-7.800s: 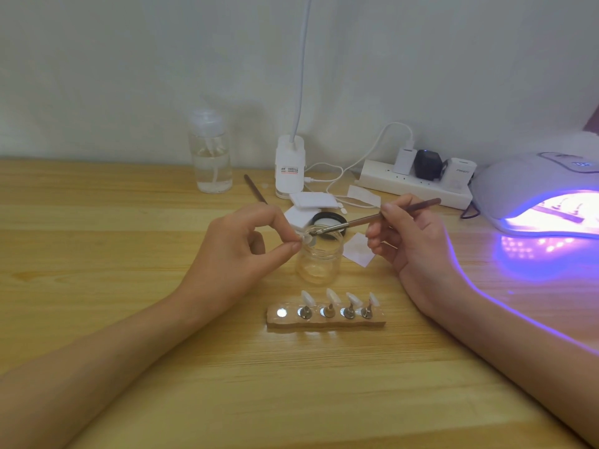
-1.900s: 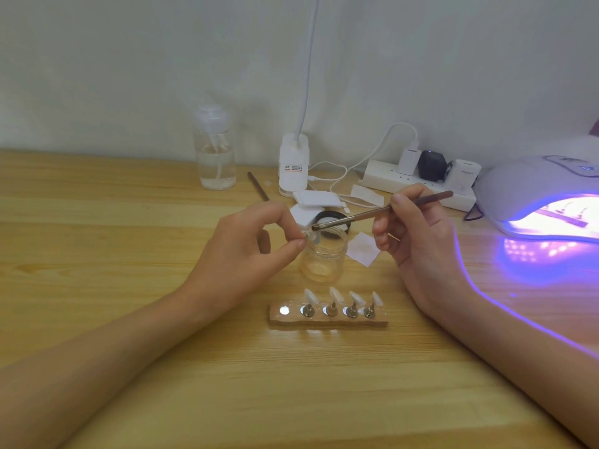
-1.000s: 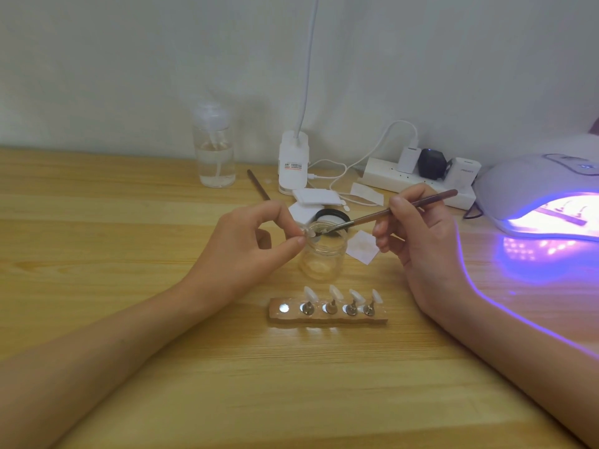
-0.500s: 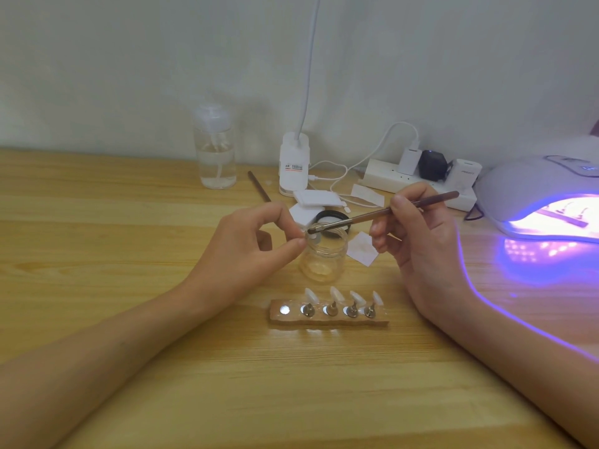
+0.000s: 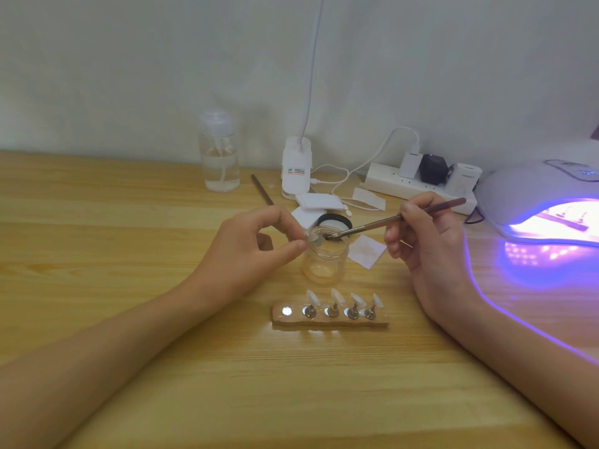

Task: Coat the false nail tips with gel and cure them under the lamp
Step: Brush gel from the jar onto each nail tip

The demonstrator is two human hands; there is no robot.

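Bare table [image 5: 291, 384] in front (glass jar [image 5: 325, 260] blocks behind tip stand [image 5: 330, 317]).

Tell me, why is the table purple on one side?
Head view: the lit nail lamp spills violet light over the table and rims the right hand and its wrist; on the holder, the empty metal disc glares white; the far bottle looks soft.

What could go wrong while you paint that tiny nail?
The small false nail tip, pinched by the left hand above the open clear glass jar, might slip and drop in. The right hand with the thin brown brush sits near the lit white curing lamp; its glow could harden gel on the bristles.
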